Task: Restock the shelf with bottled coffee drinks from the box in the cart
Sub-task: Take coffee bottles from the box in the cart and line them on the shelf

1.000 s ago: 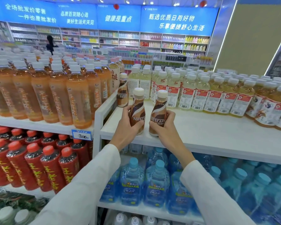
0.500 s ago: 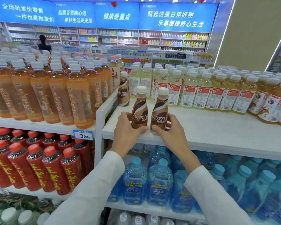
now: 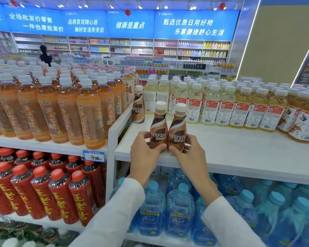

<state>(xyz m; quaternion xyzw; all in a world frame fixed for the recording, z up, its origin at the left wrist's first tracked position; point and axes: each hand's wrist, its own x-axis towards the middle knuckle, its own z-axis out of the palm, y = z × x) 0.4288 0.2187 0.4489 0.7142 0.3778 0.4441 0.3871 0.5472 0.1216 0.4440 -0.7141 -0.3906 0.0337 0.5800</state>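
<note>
Each hand, left hand [image 3: 144,152] and right hand [image 3: 189,152], wraps one coffee bottle [image 3: 158,128] low on its slick label (probably light, rigid); caps stand clear above.

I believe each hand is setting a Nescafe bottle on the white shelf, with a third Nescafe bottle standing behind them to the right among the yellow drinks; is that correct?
Not quite: the head view shows the third Nescafe bottle behind them to the left, by the shelf divider, not right. The left hand and right hand each hold a Nescafe bottle on the white shelf.
</note>
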